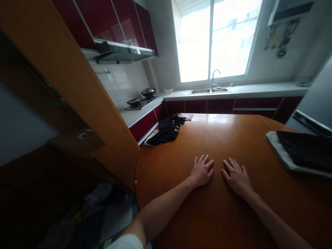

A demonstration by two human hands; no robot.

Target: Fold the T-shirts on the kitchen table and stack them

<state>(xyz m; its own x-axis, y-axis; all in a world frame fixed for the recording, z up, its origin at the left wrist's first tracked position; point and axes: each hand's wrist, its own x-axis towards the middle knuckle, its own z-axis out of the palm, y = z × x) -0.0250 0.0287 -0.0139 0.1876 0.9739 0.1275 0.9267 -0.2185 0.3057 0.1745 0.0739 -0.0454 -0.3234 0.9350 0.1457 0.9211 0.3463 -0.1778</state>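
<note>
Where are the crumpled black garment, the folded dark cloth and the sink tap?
crumpled black garment (167,129): head view, middle of the heap.
folded dark cloth (303,148): head view, its dark top face.
sink tap (214,75): head view, its curved neck.

Left hand and right hand lie flat, empty, side by side on the wooden table.

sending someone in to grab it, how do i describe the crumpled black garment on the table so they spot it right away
Start at the big round orange-brown wooden table in the kitchen, and go to its far left edge, on the stove side. The crumpled black garment lies there in a loose heap, partly hanging over the edge. Unlike the flat folded dark cloth at the right edge, it is bunched up with small yellow marks.
</note>
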